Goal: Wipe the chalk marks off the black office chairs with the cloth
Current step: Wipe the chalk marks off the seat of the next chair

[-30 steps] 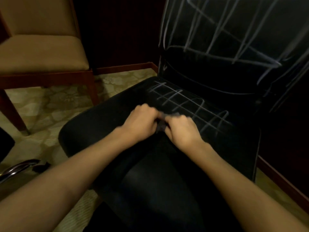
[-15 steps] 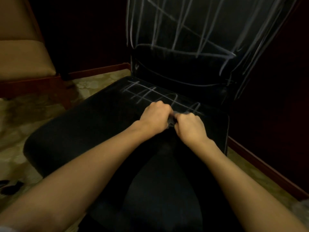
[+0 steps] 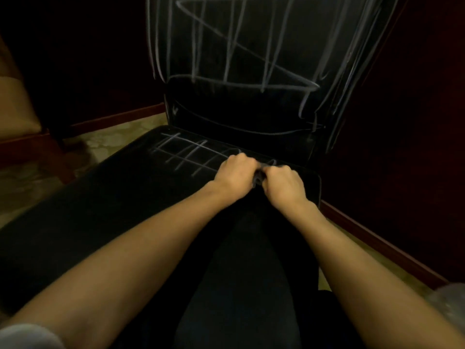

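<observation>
A black office chair fills the view, its seat in front of me and its backrest rising behind. White chalk lines form a grid at the seat's rear left, and long chalk strokes cross the backrest. My left hand and my right hand sit fist to fist at the seat's rear right. Both are closed on a small dark cloth, of which only a sliver shows between them. The cloth presses on the seat at the right end of the grid.
A tan upholstered chair with a red-brown wooden frame stands at the far left. Patterned beige carpet lies around the chair. A reddish skirting board runs along dark walls on the right and behind.
Both hands have slid with the cloth toward the seat's rear right. The chalk lines at the right end of the grid are now under them or gone. My view has swung right.
</observation>
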The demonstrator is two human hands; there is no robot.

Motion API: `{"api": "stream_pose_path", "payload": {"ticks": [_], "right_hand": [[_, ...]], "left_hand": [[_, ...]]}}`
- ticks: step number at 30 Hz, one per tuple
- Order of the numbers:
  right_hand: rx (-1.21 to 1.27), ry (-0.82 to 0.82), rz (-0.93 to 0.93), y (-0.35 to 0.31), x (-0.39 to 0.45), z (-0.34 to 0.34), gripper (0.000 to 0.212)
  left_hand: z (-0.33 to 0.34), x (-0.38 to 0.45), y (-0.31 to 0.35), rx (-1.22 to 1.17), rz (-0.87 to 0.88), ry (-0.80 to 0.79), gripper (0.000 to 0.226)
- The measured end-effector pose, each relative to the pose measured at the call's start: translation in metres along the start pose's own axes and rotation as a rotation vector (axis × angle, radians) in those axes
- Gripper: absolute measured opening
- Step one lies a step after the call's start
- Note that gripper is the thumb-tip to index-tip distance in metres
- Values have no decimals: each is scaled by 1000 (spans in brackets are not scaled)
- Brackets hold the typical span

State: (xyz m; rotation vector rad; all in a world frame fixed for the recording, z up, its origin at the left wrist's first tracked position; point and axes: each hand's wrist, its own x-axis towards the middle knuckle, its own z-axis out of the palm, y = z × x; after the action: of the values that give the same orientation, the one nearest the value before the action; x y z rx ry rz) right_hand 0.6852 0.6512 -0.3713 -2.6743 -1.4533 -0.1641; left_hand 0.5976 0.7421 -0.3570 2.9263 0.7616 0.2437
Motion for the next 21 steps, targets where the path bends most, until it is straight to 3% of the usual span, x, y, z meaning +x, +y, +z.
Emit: {"api": "stream_pose_path", "payload": {"ticks": [3, 6, 9, 12, 17, 21], "right_hand": [[-27, 24, -10, 4, -14, -4, 30], [-7, -9, -114, 11, -67, -10, 27], [88, -15, -165, 19, -84, -14, 26], [38, 1, -104, 30, -48, -8, 25], [-17, 10, 75, 48, 45, 6, 32], [-45, 47, 120, 42, 61, 10, 31]], "left_hand": [[-7, -1, 15, 28, 13, -8, 24], [-15, -48, 10, -137, 178, -96, 21], [-16, -69, 5, -146, 277, -134, 33], [-10, -33, 6, -207, 272, -78, 30], [11, 73, 6, -82, 168, -40, 33], [11, 92, 7, -30, 141, -38, 38]]}}
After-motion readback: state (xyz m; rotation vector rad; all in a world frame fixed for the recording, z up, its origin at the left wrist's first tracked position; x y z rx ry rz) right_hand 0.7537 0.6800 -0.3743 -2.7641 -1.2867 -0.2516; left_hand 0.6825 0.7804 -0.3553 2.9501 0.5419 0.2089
